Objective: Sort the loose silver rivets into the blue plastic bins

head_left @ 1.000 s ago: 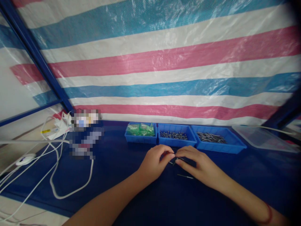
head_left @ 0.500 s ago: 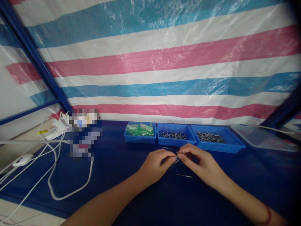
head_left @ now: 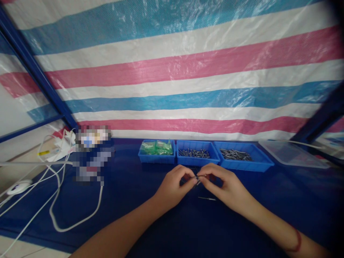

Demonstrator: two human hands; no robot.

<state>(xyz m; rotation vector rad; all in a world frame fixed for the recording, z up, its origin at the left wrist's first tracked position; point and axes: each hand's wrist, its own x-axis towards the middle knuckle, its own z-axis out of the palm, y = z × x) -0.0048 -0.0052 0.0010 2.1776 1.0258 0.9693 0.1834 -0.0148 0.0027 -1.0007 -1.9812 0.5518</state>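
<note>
My left hand (head_left: 173, 186) is closed in a pinch, thumb against forefinger. Its fingertips meet those of my right hand (head_left: 228, 186), which pinches in the same way. Between them are small thin metal pieces (head_left: 198, 178), partly hidden by the fingers and too small to name. Just below the fingers a slim metal rod with a pale end (head_left: 206, 198) lies on the blue table (head_left: 204, 229). Another thin dark piece shows behind the fingertips, mostly covered.
Three blue bins stand in a row beyond my hands: one with green packets (head_left: 157, 147), one with screws (head_left: 199, 154), one with metal pins or nails (head_left: 236, 154). A clear plastic lid (head_left: 292, 154) lies at right. White cables (head_left: 77, 227) loop at left, beside blurred items.
The view has shifted slightly, so the bins and table sit a little further left. My hands keep pinching the same small pieces, with only a slight change of finger position.
</note>
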